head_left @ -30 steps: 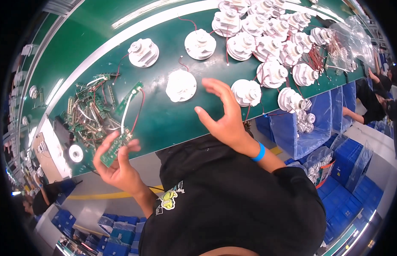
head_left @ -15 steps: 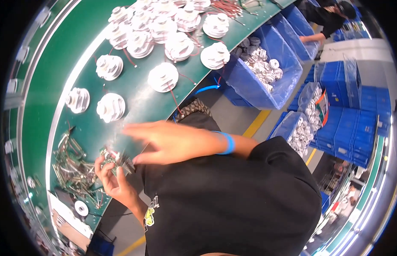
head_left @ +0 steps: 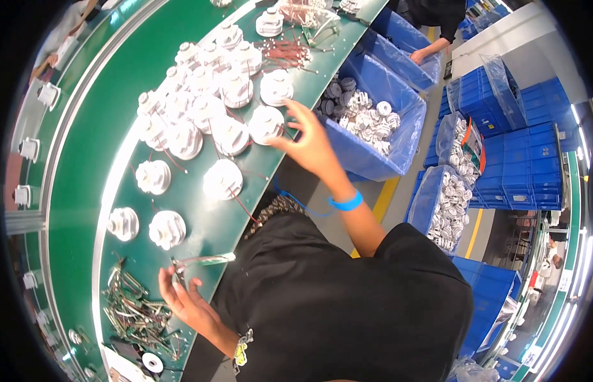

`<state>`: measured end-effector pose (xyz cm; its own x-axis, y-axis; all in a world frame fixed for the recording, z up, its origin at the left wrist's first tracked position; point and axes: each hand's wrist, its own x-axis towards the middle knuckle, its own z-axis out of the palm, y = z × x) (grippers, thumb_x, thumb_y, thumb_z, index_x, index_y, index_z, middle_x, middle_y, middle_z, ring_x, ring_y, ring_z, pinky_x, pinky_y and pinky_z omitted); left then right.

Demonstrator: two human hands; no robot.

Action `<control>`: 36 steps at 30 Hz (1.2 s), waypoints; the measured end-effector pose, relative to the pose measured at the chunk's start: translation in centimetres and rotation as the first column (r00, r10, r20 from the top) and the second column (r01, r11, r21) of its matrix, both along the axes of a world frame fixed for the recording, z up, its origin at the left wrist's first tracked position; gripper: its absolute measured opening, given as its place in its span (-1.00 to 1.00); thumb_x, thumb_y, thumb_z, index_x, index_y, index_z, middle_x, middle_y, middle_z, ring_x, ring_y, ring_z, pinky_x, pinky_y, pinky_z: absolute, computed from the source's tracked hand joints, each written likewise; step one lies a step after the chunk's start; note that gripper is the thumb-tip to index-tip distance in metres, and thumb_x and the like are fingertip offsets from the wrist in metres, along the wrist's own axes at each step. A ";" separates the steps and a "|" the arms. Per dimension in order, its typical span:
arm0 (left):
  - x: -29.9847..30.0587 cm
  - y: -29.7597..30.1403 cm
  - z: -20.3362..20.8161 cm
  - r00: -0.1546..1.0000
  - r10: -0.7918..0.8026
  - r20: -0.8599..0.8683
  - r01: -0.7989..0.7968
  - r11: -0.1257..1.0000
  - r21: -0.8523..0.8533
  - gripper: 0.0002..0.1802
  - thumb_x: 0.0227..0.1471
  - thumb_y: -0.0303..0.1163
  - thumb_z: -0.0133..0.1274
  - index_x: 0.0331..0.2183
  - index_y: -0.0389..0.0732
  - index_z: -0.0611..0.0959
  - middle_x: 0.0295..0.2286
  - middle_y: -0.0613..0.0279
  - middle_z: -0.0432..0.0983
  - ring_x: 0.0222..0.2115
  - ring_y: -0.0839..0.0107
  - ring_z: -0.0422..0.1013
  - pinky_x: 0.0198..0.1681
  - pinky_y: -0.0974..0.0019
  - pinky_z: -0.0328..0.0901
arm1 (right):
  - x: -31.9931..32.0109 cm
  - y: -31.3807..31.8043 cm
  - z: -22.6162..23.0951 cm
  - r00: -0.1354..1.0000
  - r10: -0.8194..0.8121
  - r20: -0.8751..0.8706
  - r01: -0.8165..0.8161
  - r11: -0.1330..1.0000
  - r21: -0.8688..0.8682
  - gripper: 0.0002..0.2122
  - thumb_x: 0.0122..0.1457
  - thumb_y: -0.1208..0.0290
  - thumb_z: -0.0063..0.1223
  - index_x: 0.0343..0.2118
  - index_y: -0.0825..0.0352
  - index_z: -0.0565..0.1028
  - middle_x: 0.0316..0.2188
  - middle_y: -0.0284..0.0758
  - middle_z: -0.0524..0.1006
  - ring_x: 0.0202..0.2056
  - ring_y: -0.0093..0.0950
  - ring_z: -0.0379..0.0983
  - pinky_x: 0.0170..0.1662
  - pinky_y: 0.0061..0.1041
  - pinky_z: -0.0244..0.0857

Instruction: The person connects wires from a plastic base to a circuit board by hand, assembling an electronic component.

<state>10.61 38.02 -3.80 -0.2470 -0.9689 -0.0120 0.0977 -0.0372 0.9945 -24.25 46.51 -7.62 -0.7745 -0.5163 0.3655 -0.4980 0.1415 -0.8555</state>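
My left hand is closed at the near edge of the green bench, its fingers pinching a narrow green circuit board with thin wires. The board's far end points right, toward my body; the fingers partly hide the other end. My right hand, with a blue wristband, reaches forward with thumb and fingers spread. Between them is a white round ribbed housing on the bench; whether the fingertips touch it I cannot tell. Beside my left hand lies a tangled heap of circuit boards with wires.
Many white housings crowd the far bench, some trailing red wires. Red wires lie behind them. Blue lined bins of white parts stand right of the bench. Another person's hand rests at a farther bin. A white ring lies near left.
My right hand has moved forward from beside my left hand to a white housing, fingers spread. The circuit board in my left hand now extends to the right. The whole view has shifted.
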 end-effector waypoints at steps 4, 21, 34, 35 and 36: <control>-0.4 0.0 0.2 1.000 0.010 -0.024 -0.007 0.995 0.098 -0.54 0.23 -0.43 -0.16 0.14 -0.25 0.28 0.06 0.13 0.24 -0.02 0.38 0.26 -0.26 0.33 0.29 | -9.4 1.8 -1.0 0.898 -0.349 -0.267 0.382 0.921 0.081 -0.65 -0.07 0.31 0.31 -0.23 0.36 0.51 -0.16 -0.15 0.46 -0.08 -0.24 0.36 -0.05 -0.34 0.26; -0.4 -4.8 1.9 0.995 -0.089 -0.044 0.097 0.958 0.269 -0.43 0.13 -0.49 -0.06 0.16 -0.26 0.22 0.09 0.05 0.19 -0.14 0.35 0.30 -0.28 0.33 0.24 | -15.0 0.1 -3.6 0.868 -0.274 -0.413 0.396 0.885 0.244 -0.80 -0.08 0.35 0.28 -0.46 0.34 0.53 -0.10 -0.13 0.43 0.00 -0.14 0.27 0.05 -0.23 0.13; 3.9 -7.8 0.7 0.991 -0.093 -0.092 0.123 0.901 0.415 -0.30 0.05 -0.38 0.03 0.17 -0.36 0.17 -0.01 -0.04 0.31 -0.17 0.36 0.31 -0.16 0.35 0.21 | -13.4 -2.3 -4.2 0.892 -0.128 -0.433 0.307 0.876 0.372 -0.86 -0.06 0.34 0.25 -0.52 0.28 0.56 -0.17 -0.21 0.48 -0.06 -0.20 0.34 0.01 -0.25 0.19; 4.6 -7.1 0.8 0.977 -0.155 -0.144 0.200 0.896 0.396 -0.35 0.08 -0.38 -0.02 0.15 -0.40 0.19 -0.02 -0.06 0.33 -0.19 0.36 0.33 -0.25 0.32 0.24 | -15.5 -0.9 -4.8 0.870 -0.012 -0.493 0.210 0.914 0.348 -0.85 -0.03 0.33 0.22 -0.48 0.31 0.55 -0.22 -0.17 0.50 -0.15 -0.21 0.41 -0.03 -0.26 0.23; 3.7 -6.7 1.5 0.992 -0.116 -0.051 0.127 0.907 0.403 -0.34 0.06 -0.35 -0.01 0.14 -0.42 0.20 -0.05 -0.07 0.36 -0.23 0.39 0.33 -0.25 0.35 0.23 | -14.7 -0.8 -3.8 0.831 -0.029 -0.555 0.169 0.965 0.203 -0.84 0.06 0.34 0.12 -0.43 0.34 0.56 -0.28 -0.15 0.52 -0.25 -0.20 0.45 -0.07 -0.29 0.27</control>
<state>14.35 31.28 -2.31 -0.3677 -0.8450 -0.3884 0.0921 -0.4487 0.8889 -38.90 45.69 -11.44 -0.5375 -0.5714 0.6201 -0.8432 0.3754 -0.3849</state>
